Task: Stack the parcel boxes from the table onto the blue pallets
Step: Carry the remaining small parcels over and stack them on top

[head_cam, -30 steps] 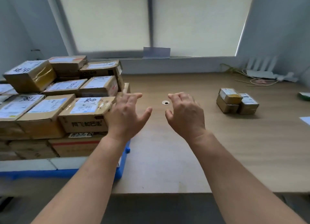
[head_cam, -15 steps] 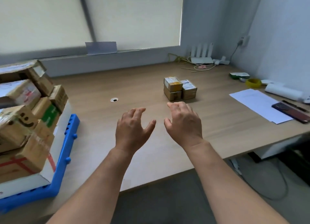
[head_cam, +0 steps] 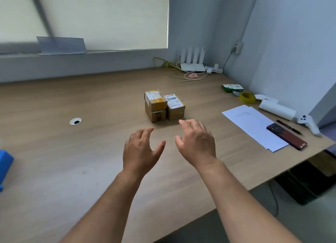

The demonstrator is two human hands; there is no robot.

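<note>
Cardboard parcel boxes (head_cam: pixel 164 106) on the counter (head_cam: pixel 72 151) are now neared by the spread, empty left hand (head_cam: pixel 141 149) and right hand (head_cam: pixel 197 142), the blue pallet (head_cam: pixel 5 162) being left behind; a pickup is judged next.

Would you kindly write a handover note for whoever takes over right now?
The left hand is open and empty above the table.
The right hand is open and empty, just short of the boxes.
Three parcels sit mid-table: a yellow-taped box stacked on a lower box, a labelled box beside them.
Only a corner of the blue pallet shows, far left.
Done: cannot tell, pallet load out of view.
Left: carry all three to the pallet.
</note>
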